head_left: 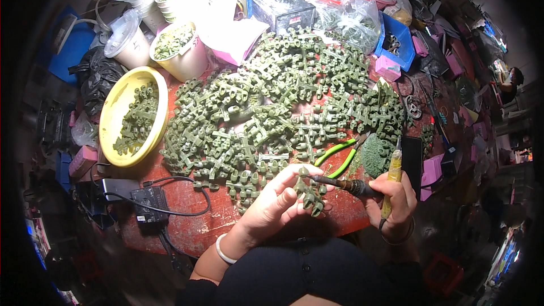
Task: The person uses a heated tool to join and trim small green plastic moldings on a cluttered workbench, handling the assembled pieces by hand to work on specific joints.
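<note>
Facing green parts (pixel 310 196) held by the left hand (pixel 276 199), a black tool (pixel 355 187) is gripped beside a yellow tool (pixel 394 171) in the right hand (pixel 401 204).

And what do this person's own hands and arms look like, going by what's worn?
Both hands are ungloved. The left hand has a smooth white bangle at its wrist; the right hand has a thin dark band. The left forearm is bare below a dark sleeve.

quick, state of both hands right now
Left hand: holding a green branched piece.
Right hand: closed, holding a dark pen-like tool and a yellow-handled tool.
</note>
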Motion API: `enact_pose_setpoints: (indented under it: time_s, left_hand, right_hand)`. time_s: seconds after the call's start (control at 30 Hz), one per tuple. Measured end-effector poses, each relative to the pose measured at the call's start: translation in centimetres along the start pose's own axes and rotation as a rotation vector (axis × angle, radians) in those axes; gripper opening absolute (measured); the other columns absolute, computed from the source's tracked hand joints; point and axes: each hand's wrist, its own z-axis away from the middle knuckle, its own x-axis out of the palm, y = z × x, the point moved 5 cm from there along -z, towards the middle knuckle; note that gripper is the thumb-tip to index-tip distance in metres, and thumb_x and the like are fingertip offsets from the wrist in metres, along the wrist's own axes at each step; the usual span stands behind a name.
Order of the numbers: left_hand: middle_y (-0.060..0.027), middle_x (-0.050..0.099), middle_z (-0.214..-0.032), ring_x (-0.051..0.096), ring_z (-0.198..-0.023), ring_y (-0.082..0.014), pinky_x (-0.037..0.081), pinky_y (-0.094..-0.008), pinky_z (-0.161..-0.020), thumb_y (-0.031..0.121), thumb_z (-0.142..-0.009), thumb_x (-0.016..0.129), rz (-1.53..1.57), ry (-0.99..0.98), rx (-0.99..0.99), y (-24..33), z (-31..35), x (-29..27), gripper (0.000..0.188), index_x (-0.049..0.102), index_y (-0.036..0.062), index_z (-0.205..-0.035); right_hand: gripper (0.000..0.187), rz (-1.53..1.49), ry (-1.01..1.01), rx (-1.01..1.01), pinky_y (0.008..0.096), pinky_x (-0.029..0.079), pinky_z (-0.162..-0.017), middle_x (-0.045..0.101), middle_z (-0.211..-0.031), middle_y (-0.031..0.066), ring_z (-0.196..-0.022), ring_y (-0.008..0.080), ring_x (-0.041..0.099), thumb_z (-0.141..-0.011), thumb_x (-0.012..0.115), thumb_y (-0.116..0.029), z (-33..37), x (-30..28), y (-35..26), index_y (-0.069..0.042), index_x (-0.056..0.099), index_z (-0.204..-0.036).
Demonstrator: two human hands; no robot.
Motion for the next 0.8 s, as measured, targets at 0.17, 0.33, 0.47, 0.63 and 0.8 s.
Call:
enact_pose_setpoints:
  time_s: [0.17,0.33,0.47,0.63,0.8]
  left_hand:
    - [-0.0050,0.052,-0.126,0.056,-0.111,-0.0159,0.053,-0.0324,-0.089,0.052,-0.083,0.074,-0.002,0.003,-0.009,-0.17,0.17,-0.34,0.073,0.047,0.0077,-0.134]
    - [-0.0035,0.050,-0.126,0.056,-0.109,-0.0143,0.053,-0.0312,-0.089,0.053,-0.082,0.074,0.003,0.015,0.000,-0.17,0.18,-0.42,0.074,0.047,0.0081,-0.135]
    - [-0.0029,0.051,-0.125,0.056,-0.107,-0.0121,0.052,-0.0290,-0.086,0.053,-0.082,0.075,0.003,0.025,-0.012,-0.26,0.16,-0.46,0.075,0.047,0.0080,-0.135]
    - [-0.0026,0.051,-0.124,0.055,-0.104,-0.0107,0.052,-0.0282,-0.084,0.053,-0.081,0.075,-0.012,0.036,-0.038,-0.54,0.25,-0.89,0.075,0.047,0.0081,-0.135]
    - [-0.0034,0.051,-0.125,0.059,-0.106,-0.0147,0.053,-0.0300,-0.087,0.055,-0.081,0.075,-0.049,0.047,-0.027,-0.40,0.28,-0.86,0.078,0.046,0.0073,-0.135]
  right_hand:
    - [0.037,0.013,-0.014,0.008,0.0296,0.048,-0.056,0.058,-0.086,0.0151,-0.067,0.0218,0.060,-0.068,0.070,0.010,0.15,-0.05,0.00,-0.002,0.057,-0.101]
    - [0.038,0.031,-0.016,-0.012,0.0297,0.049,-0.056,0.058,-0.086,0.0153,-0.067,0.0221,0.060,-0.068,0.070,0.010,0.19,-0.02,-0.03,-0.002,0.057,-0.101]
    - [0.038,0.032,-0.024,0.002,0.0296,0.049,-0.056,0.059,-0.086,0.0155,-0.067,0.0220,0.060,-0.068,0.070,0.010,0.14,-0.11,-0.13,-0.002,0.057,-0.101]
    - [0.039,0.004,-0.024,0.014,0.0292,0.048,-0.056,0.058,-0.087,0.0158,-0.068,0.0216,0.060,-0.068,0.069,0.010,0.11,0.09,-0.02,-0.002,0.057,-0.102]
    - [0.039,-0.004,-0.020,0.011,0.0292,0.048,-0.056,0.059,-0.087,0.0152,-0.067,0.0205,0.059,-0.067,0.068,0.011,-0.01,-0.02,-0.11,-0.002,0.057,-0.102]
